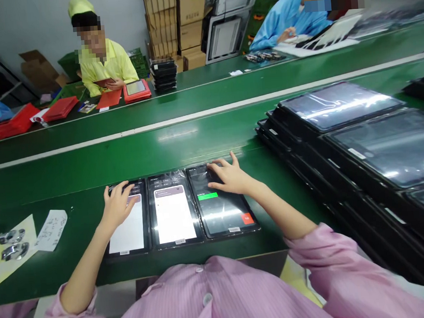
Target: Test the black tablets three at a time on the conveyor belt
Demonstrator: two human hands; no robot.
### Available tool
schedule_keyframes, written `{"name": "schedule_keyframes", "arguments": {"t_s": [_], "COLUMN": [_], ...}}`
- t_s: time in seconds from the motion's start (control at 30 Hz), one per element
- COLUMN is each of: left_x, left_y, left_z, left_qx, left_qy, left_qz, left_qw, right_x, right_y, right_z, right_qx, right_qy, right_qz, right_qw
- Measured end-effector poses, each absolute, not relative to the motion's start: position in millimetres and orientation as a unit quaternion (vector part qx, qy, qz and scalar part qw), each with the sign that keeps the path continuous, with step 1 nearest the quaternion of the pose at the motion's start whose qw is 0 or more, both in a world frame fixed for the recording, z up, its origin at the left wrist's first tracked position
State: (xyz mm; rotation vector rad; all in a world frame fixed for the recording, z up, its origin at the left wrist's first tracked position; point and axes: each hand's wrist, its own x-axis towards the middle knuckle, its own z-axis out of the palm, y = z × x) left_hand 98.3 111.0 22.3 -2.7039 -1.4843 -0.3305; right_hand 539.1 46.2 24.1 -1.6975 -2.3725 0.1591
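Observation:
Three tablets lie side by side on the green bench in front of me. My left hand [118,204] rests on the upper part of the left tablet [128,228], fingers curled over its top edge. The middle tablet [173,212] shows a white screen and is untouched. My right hand [229,175] lies flat with fingers spread on the top of the right tablet [223,211], whose dark screen shows a green bar and a red button.
Stacks of wrapped dark tablets [359,134] fill the bench to my right. Paper slips [52,229] and small metal parts [10,243] lie at the left. Across the conveyor belt [194,116], a person in yellow handles red cases [134,91]; another in blue works at far right.

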Motion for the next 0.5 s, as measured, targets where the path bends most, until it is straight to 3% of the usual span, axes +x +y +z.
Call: {"name": "schedule_keyframes", "arguments": {"t_s": [0.13,0.37,0.5], "left_x": [103.8,108.1,100.9], "left_y": [112.7,115.1,112.9], "left_z": [21.3,22.5,25.7], "left_qx": [-0.872,-0.861,-0.854], "left_qy": [-0.481,-0.498,-0.509], "left_qz": [-0.09,-0.101,-0.111], "left_qw": [0.026,0.036,0.018], "right_x": [524.0,462.8,485.2], "right_y": [46.0,71.8,73.9], "right_z": [39.0,22.6,14.1], "right_qx": [-0.535,-0.503,-0.526], "right_qy": [-0.832,-0.861,-0.842], "right_qz": [0.086,-0.001,-0.018], "right_qw": [0.121,0.07,0.12]}}
